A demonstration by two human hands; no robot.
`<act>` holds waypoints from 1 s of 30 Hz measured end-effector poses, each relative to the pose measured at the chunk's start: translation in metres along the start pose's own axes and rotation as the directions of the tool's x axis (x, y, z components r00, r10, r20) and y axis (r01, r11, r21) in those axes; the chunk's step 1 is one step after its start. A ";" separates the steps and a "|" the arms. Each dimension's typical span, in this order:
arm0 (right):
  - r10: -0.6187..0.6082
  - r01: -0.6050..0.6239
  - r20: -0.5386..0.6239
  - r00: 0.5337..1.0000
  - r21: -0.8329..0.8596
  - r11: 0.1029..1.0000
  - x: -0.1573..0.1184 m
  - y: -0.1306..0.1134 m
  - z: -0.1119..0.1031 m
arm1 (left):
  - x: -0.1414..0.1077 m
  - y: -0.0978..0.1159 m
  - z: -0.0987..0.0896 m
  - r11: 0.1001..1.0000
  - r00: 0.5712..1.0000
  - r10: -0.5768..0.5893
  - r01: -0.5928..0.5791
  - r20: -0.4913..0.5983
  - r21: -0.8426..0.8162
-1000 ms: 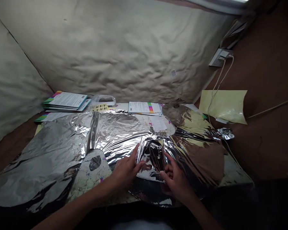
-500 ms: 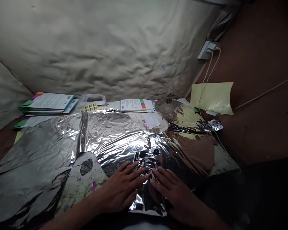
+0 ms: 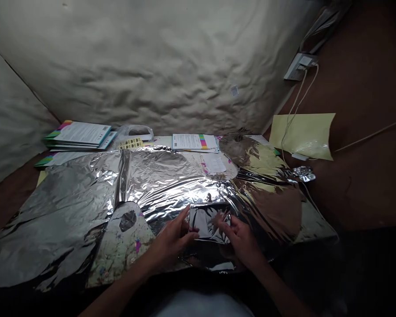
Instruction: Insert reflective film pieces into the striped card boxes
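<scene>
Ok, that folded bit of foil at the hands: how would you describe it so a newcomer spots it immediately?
Start with the big crinkled aluminium foil sheet spread out in front. At its near edge, between the left hand and right hand, lies a small squarish folded foil packet. Unlike the wrinkled foil around it, it has crisp straight edges, and both hands touch it.

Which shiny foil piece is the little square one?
It's the small folded foil square between the left hand and the right hand. The other foil is a big wrinkled foil sheet, spread out flat.
</scene>
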State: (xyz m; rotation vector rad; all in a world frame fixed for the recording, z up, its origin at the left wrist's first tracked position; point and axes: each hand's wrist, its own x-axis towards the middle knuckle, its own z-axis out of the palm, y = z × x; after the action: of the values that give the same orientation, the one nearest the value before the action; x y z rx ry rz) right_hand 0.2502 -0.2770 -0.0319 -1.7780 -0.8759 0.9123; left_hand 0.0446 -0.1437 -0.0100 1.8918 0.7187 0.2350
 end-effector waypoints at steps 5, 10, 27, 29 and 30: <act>0.046 -0.037 -0.095 0.994 0.092 0.995 -0.006 -0.003 0.012 | 0.013 0.011 0.017 0.995 0.980 -0.100 0.100 -0.173 -0.010; -0.032 0.029 -0.239 0.970 -0.015 0.999 -0.027 0.015 0.025 | 0.007 0.006 0.007 0.990 0.997 0.012 0.000 -0.082 0.141; 0.129 -0.145 -0.141 0.982 -0.108 0.984 -0.009 -0.002 0.014 | 0.013 0.005 0.023 0.697 0.958 0.151 0.071 -0.243 0.714; 0.102 -0.122 -0.122 0.987 -0.171 0.978 -0.007 0.000 0.012 | 0.017 0.005 0.026 0.639 0.936 0.306 -0.068 -0.172 0.766; 0.084 -0.104 -0.105 0.991 -0.195 0.975 -0.006 0.000 0.011 | 0.019 0.005 0.028 0.597 0.921 0.379 -0.168 -0.092 0.784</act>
State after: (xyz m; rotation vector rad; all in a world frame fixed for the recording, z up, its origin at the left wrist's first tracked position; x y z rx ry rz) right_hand 0.2381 -0.2777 -0.0336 -2.0349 -0.8519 0.8137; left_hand 0.0745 -0.1556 -0.0208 2.8581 0.7511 0.4210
